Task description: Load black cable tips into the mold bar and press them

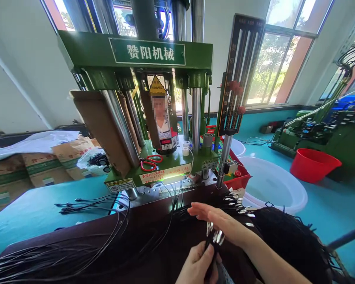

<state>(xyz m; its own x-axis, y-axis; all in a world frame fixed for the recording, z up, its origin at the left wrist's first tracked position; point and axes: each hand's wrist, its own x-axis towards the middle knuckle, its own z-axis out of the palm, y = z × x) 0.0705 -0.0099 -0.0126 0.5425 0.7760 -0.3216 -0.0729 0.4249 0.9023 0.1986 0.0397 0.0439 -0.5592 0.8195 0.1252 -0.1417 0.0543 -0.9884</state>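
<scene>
My left hand [197, 262], low in the middle of the view, is closed around a bundle of black cables [213, 241]. Bright metal connectors stick up from the top of this bundle. Just above them, my right hand [225, 225] is held flat with its fingers stretched out, palm toward the connector ends. Whether the palm touches them I cannot tell. Behind my right hand lie more black cables with silver connector ends [236, 205] on the dark brown table [154, 240]. The lower part of the held bundle is partly hidden by my fingers.
A green press machine [88, 51] stands beyond the table, with red-handled scissors [149, 163] on its bed. Long black cables [47, 256] spread at left. A black cable pile [290, 240], a white basin [275, 185] and a red bucket [312, 165] are at right.
</scene>
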